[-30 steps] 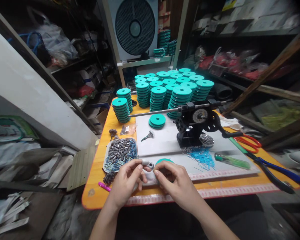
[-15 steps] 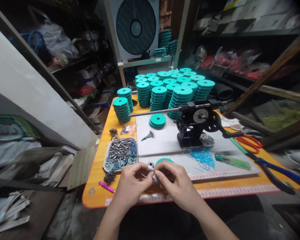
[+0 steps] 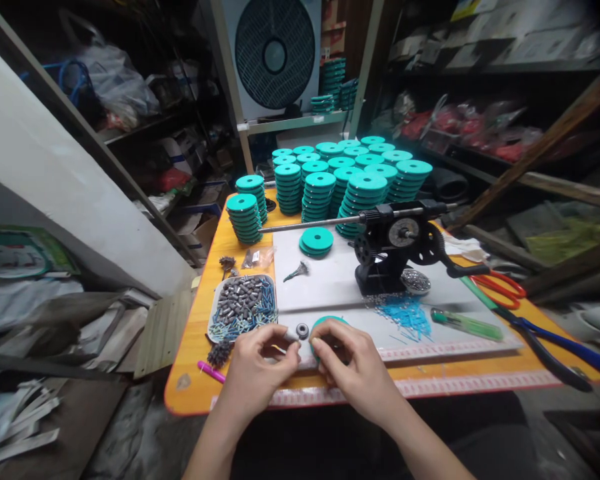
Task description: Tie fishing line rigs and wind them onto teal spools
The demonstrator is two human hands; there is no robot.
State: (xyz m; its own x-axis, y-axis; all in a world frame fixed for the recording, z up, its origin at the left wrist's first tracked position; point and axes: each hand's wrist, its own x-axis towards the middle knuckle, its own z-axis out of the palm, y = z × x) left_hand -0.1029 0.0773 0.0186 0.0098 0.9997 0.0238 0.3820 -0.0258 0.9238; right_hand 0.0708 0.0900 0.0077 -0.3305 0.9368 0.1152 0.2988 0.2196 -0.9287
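Note:
At the front of the white board [image 3: 325, 277], my left hand [image 3: 267, 353] has thumb and fingers curled together around something small and pale that I cannot make out. My right hand [image 3: 347, 353] is pinched at the near left edge of a teal spool [image 3: 330, 321], and what its fingertips hold is too small to name. Between the hands lies a small round metal part [image 3: 302, 331]. Left of my left hand stands a white tray [image 3: 211, 320] with grey cylinders [image 3: 240, 297] and blue-green screws [image 3: 235, 327]. Beside it lies a magenta tool [image 3: 211, 372].
A black hand-cranked winder [image 3: 385, 267] with a long rod stands right of centre. Stacks of teal spools [image 3: 363, 190] fill the back. Blue strips [image 3: 410, 317], a green cutter [image 3: 467, 325], and pliers [image 3: 560, 343] lie right. A fan [image 3: 275, 53] stands behind.
My left hand has moved slightly left, away from my right fingertips, and the gap between them is wider. The small round metal part now shows more fully. My right hand has barely moved.

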